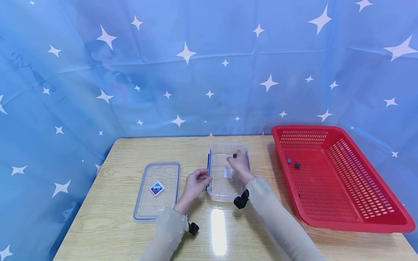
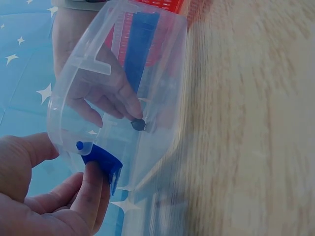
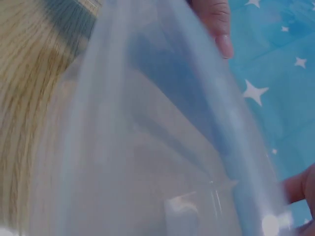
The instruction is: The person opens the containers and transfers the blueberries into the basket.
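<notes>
A clear plastic container [image 1: 222,188] with blue side latches stands lidless on the table, a white square label [image 1: 228,173] at its bottom. My left hand [image 1: 195,185] grips its left side: the thumb is at the rim, and the fingers curl around a blue latch [image 2: 102,161] hanging down outside. Reaching inside from the right, my right hand [image 1: 241,166] pinches a small dark round object [image 2: 138,124] low in the container. The right wrist view is mostly filled by the blurred container wall [image 3: 113,147], with part of my right hand [image 3: 302,196] at the edge.
A clear lid [image 1: 153,206] with a blue seal and a blue-and-white label lies flat on the left. To the right, a large red basket [image 1: 326,223] holds a few small dark balls [image 1: 297,165]. A starry blue curtain [image 1: 209,72] hangs behind the wooden table [image 1: 107,203].
</notes>
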A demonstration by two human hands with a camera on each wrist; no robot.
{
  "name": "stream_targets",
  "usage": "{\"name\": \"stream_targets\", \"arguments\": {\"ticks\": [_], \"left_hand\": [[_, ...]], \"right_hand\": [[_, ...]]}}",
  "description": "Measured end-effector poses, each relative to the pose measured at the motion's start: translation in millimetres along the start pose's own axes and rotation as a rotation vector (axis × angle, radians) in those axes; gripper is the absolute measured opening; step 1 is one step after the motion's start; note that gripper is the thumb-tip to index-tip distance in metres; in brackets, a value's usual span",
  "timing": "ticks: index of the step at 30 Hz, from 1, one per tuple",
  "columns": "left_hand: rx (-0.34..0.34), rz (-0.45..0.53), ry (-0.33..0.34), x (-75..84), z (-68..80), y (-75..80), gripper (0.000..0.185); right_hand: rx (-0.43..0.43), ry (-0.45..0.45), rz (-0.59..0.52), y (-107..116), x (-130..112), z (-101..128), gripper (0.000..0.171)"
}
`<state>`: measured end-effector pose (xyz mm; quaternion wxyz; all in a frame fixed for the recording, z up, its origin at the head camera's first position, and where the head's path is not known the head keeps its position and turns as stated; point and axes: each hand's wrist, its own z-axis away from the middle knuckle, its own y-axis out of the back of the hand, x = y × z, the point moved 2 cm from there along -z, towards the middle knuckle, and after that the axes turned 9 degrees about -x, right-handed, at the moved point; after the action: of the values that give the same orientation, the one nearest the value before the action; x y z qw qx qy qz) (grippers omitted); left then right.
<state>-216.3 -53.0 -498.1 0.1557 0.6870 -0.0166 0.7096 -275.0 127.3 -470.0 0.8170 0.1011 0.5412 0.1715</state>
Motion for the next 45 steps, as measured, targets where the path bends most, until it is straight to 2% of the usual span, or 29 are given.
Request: {"name": "stream_targets", "arguments": {"ticks": [4,9,17,22,29,39,45], "left_hand": [[-0.002,-0.008,-0.012,-0.9,0.2,0.0,0.032],[-0.001,-0.008,-0.021,-1.7,-0.5,0.6,0.032],[0.001,-0.014,-0.017,-0.8,-0.2,1.7,0.033],[-0.003,-0.010,-0.041,-1.8,0.3,1.8,0.034],[-0.032,0.016,-0.054,36.2,17.0,3.9,0.033],[-0.036,0.002,-0.064,40.6,19.8,3.6,0.033],[-0.038,-0.002,-0.052,40.3,19.0,3.9,0.034]], "right_hand": [[0.012,0.008,0.003,-1.3,0.1,-1.8,0.071],[0.015,0.015,-0.047,-3.8,0.4,-5.6,0.068],[-0.044,0.021,-0.068,-12.1,-0.9,-8.4,0.063],[-0.076,0.025,-0.108,-19.5,-1.7,-10.4,0.058],[-0.160,0.042,-0.073,-29.1,-3.9,-13.3,0.055],[-0.224,0.091,-0.028,-38.2,-6.2,-16.0,0.057],[-0.217,0.077,-0.041,-41.1,-7.3,-18.3,0.057]]}}
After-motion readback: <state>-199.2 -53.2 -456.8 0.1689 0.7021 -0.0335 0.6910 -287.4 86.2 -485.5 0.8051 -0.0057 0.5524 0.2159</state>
